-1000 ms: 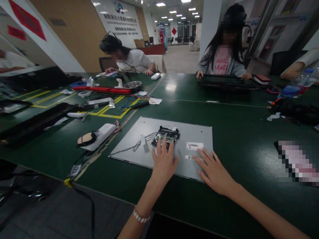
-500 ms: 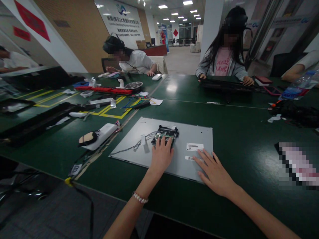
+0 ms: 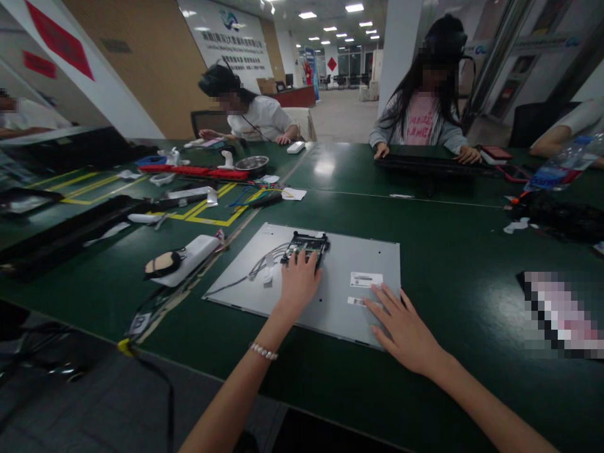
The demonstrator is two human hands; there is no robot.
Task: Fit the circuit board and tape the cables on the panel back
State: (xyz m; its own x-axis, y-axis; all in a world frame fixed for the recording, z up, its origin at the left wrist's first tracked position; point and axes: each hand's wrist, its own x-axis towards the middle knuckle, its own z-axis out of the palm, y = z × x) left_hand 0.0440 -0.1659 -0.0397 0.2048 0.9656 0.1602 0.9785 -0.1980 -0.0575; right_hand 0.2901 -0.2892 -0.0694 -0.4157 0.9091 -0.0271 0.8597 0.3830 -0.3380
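Observation:
A flat grey metal panel [image 3: 330, 308], like the back of a display screen, lies on the green table. On it sits a black bracket with a circuit board [image 3: 307, 242], wired by thin dark cables [image 3: 264, 269] that run to the panel's left corner. My left hand [image 3: 300, 282] rests its outstretched fingers on the near side of the board, partly covering it. Flat on the panel's near right corner, beside two white labels [image 3: 366, 279], lies my right hand [image 3: 406, 321] with fingers spread.
To the left are a white device with a beige pad [image 3: 165, 264], a long black frame [image 3: 70, 233] and a metal bowl [image 3: 251, 165]. A pixelated phone-like object [image 3: 564, 311] lies right. Across the table, two people sit; one holds a dark panel [image 3: 429, 165]. A water bottle [image 3: 561, 165] stands right.
The bracket with the circuit board has slid a little left and away across the panel, my left hand moving along with it. My right hand has stayed on the panel's corner.

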